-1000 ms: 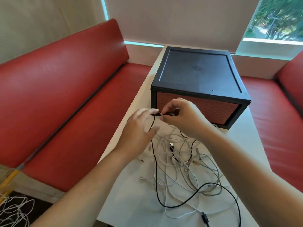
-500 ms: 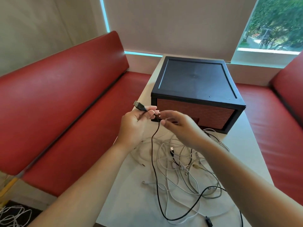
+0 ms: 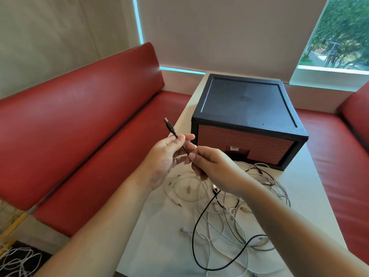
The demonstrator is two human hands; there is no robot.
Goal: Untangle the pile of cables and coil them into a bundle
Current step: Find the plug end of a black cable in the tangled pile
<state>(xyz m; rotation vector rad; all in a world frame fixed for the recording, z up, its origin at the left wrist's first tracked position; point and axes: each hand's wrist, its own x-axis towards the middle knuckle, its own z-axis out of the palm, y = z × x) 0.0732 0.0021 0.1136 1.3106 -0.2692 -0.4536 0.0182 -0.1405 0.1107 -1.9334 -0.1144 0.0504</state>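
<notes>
My left hand (image 3: 164, 156) and right hand (image 3: 212, 166) pinch the black cable (image 3: 170, 126); a hard pull could knot the pile (image 3: 229, 213).

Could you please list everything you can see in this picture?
table: one, white, centre
box: one, black with brick-patterned front, far end of table
black cable: one, black, one end raised, rest looping on table
white cables: several, white, tangled on table
benches: two, red, either side of table
blind: one, beige, over window
floor cables: some, white, lower left floor
left hand: one, holds black cable below its plug
right hand: one, pinches black cable nearer the pile
</notes>
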